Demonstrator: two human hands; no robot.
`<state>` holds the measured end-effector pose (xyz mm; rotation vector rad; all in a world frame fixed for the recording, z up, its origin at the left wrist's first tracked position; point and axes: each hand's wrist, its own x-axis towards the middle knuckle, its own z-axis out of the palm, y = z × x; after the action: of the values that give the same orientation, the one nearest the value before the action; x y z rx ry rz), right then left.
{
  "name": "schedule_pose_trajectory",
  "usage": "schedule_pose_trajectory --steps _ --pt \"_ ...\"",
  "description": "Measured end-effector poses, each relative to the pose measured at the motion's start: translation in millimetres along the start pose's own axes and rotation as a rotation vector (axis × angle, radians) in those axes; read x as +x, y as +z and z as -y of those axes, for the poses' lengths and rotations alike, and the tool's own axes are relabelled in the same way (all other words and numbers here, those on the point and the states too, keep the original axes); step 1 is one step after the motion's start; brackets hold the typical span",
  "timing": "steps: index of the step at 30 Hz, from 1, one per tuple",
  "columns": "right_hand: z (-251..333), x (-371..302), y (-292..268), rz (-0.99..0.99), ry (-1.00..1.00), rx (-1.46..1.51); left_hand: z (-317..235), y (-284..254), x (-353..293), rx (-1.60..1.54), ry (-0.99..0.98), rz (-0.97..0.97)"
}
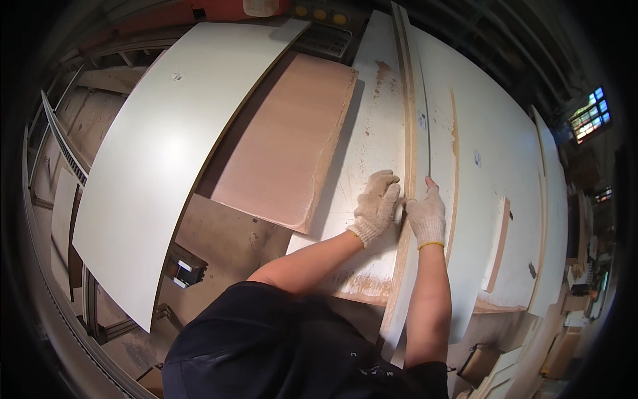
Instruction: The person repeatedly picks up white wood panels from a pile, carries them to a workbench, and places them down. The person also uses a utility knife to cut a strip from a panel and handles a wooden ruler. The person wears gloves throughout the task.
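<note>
My left hand (377, 207), in a cream knitted glove, rests beside the left edge of a long, narrow strip of white-faced particle board (404, 126). Its fingers reach forward, slightly bent, over the white panel (372, 120) below. My right hand (427, 216), gloved alike, grips the strip from the right, thumb toward its top edge and a bare fingertip pointing forward. The strip runs from near my body to the far edge. Its underside and parts of my fingers are hidden.
On the left stands a large glossy white panel (159, 133) with a brown board (286, 139) beside it. Another white panel (492, 133) lies right, bearing a short wooden strip (498, 246). A metal rail (63, 143) is far left; stacked offcuts (502, 372) lie lower right.
</note>
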<state>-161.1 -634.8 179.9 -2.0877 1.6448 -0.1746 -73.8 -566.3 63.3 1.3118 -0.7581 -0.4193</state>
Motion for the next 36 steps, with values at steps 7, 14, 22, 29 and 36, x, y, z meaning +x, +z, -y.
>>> schedule_pose_trajectory --steps 7,14,22,29,36 --pt "-50 -24 -29 -0.078 -0.05 0.135 -27 -40 -34 -0.046 -0.03 0.099" --pt "-57 -44 -16 -0.14 -0.063 0.1 -19 -61 -10 -0.13 -0.172 0.085" --pt "-44 -54 -18 -0.104 -0.072 0.365 -3 -66 6 0.061 -0.107 0.099" --pt "-32 -109 -31 -0.191 0.156 0.364 -13 -63 1 -0.011 -0.018 0.125" --pt "-93 -52 -61 -0.118 -0.061 0.242 16 -51 28 -0.31 -0.2 -0.005"
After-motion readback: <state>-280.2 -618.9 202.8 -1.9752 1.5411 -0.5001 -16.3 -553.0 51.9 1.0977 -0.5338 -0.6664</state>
